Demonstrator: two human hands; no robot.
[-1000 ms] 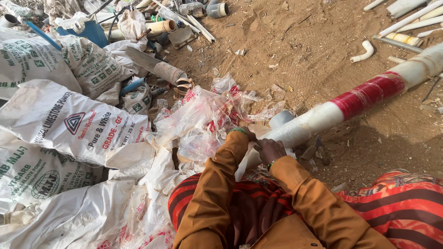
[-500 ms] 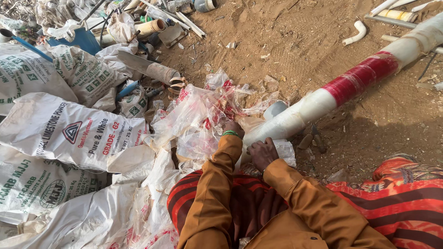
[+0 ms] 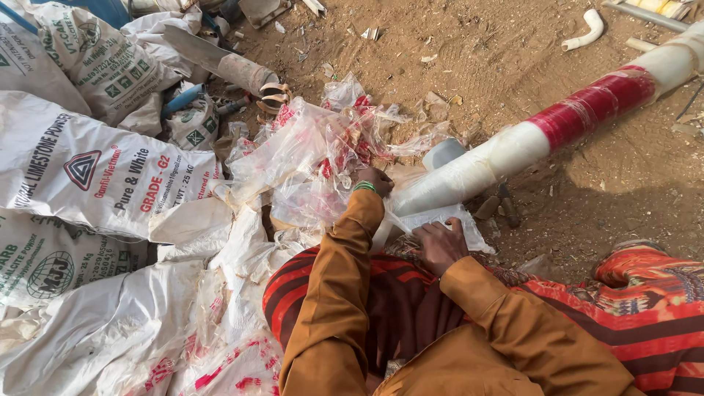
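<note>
A long white pipe (image 3: 506,150) with a red taped band and a clear plastic wrap lies slanted across the sandy ground. My left hand (image 3: 372,180), with a green bangle at the wrist, grips crumpled clear plastic film with red print (image 3: 315,150) beside the pipe's near end. My right hand (image 3: 440,242) presses on the plastic sheet at the pipe's lower end, fingers closed on it. Both arms are in orange-brown sleeves. Red striped cloth covers my lap.
White printed sacks (image 3: 95,169) are piled on the left. A grey pipe piece (image 3: 242,70), a white bent pipe fitting (image 3: 587,29) and scraps lie on the sand. A patterned red cloth (image 3: 645,293) is at the right.
The view has shifted slightly. My left hand has stayed on the plastic film; my right hand has slid a little lower along the pipe's end.
</note>
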